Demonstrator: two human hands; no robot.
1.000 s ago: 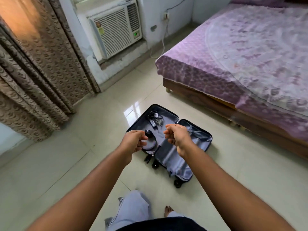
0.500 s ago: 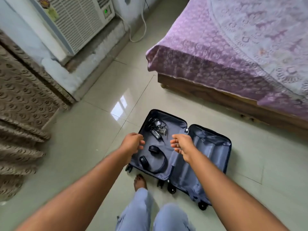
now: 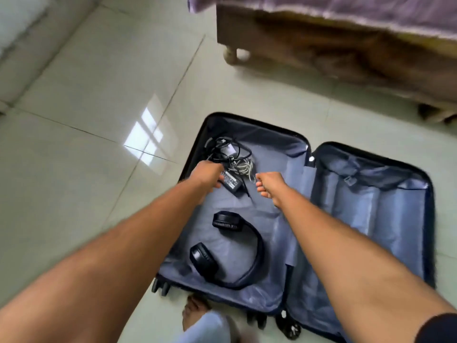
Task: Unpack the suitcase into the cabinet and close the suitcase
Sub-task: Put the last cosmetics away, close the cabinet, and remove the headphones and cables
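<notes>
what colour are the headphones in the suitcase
Black, both ear cups and band; the headphones show best in the head view.

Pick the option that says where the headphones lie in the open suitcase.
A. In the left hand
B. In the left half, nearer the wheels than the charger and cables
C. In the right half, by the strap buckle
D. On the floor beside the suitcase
B. The headphones lie on the lining of the left half of the suitcase, between the wheels and the charger, which the left hand is reaching.
</notes>
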